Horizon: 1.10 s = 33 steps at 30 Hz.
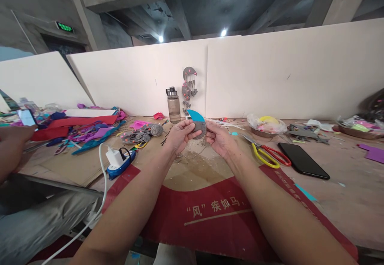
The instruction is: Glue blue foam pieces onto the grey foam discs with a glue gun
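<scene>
My left hand and my right hand meet above the middle of the table, both pinching a small craft piece made of a grey round felt part with a bright blue curved part on top. The fingers of each hand are closed on its edges. A thin thread or wire seems to hang below it, hard to make out.
Yellow-and-red scissors and a black phone lie to the right. A water bottle and a hanging grey felt ornament stand by the white back board. A charger on a power strip and felt scraps lie left. Another person's arm is at the far left.
</scene>
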Each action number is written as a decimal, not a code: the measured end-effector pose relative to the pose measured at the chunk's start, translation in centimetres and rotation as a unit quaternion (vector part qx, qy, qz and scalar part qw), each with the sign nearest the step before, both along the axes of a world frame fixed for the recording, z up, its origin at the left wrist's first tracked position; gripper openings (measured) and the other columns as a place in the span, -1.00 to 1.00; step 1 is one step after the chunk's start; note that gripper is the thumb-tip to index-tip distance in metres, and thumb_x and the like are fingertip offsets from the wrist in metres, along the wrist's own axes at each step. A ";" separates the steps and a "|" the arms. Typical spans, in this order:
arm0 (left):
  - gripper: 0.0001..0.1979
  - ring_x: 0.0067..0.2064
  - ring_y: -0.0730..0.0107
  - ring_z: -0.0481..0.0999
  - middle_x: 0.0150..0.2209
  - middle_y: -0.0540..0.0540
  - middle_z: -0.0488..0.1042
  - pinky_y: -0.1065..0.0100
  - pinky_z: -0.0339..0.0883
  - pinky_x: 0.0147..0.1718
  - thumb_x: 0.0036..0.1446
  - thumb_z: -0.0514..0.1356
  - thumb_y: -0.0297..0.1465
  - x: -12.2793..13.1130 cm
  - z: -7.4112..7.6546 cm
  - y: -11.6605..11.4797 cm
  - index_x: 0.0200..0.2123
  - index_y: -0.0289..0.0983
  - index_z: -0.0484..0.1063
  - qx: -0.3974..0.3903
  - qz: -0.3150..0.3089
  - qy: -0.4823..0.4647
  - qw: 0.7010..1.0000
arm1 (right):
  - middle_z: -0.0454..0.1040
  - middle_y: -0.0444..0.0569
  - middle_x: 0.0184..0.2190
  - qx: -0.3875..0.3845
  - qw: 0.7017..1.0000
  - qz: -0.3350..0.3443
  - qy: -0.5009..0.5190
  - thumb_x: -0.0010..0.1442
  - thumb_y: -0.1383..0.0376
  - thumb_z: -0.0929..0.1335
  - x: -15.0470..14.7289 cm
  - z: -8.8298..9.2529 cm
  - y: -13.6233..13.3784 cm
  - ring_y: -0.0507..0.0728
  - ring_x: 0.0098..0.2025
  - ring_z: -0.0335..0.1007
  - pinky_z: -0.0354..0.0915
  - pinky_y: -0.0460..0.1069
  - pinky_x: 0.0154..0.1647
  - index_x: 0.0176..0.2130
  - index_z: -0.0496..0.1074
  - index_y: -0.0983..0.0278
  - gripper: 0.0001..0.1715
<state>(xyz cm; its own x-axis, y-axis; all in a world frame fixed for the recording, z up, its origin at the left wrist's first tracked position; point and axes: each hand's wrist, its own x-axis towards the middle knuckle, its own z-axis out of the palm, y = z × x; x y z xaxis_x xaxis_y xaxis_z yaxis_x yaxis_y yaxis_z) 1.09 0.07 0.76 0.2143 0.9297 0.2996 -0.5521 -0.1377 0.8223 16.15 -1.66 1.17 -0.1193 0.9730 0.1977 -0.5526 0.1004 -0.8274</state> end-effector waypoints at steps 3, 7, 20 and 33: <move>-0.80 -0.35 0.52 0.52 -0.40 -0.01 0.50 0.37 0.53 -0.21 -0.13 0.41 -0.55 0.1 0.0 -0.1 -0.41 -0.36 0.47 -0.008 -0.005 -0.002 1.000 | 0.05 -0.31 -0.64 -0.012 1.000 -0.003 0.021 -0.27 0.24 0.57 -0.1 -0.1 0.1 -0.12 -0.61 -0.25 -0.25 -0.15 -0.67 -0.51 0.27 0.26 -0.55; -0.83 -0.38 0.54 0.52 -0.41 -0.02 0.50 0.45 0.51 -0.26 -0.11 0.40 -0.56 0.4 -0.2 -0.1 -0.45 -0.37 0.46 -0.033 0.016 -0.011 0.999 | 0.07 -0.30 -0.64 -0.004 0.999 0.010 0.047 -0.26 0.28 0.56 -0.6 -0.7 0.3 -0.12 -0.61 -0.24 -0.24 -0.15 -0.69 -0.51 0.28 0.26 -0.58; -0.71 -0.47 0.58 0.39 -0.43 0.01 0.46 0.52 0.27 -0.53 -0.21 0.45 -0.39 1.1 -1.1 0.1 -0.40 -0.33 0.46 0.000 0.066 0.010 0.998 | 0.12 -0.28 -0.62 0.038 0.999 0.020 0.024 -0.20 0.22 0.56 -1.9 -1.1 -0.3 -0.12 -0.59 -0.21 -0.14 -0.15 -0.66 -0.47 0.38 0.28 -0.64; -0.86 -0.43 0.53 0.35 -0.38 -0.02 0.48 0.45 0.24 -0.43 -0.01 0.30 -0.34 1.9 -0.9 -1.6 -0.37 -0.29 0.51 0.133 0.129 0.087 0.979 | 0.27 -0.20 -0.57 0.065 0.997 -0.036 -0.008 -0.21 0.07 0.54 -2.3 -0.5 -1.1 -0.07 -0.55 0.10 -0.07 -0.11 -0.60 -0.47 0.39 0.28 -0.57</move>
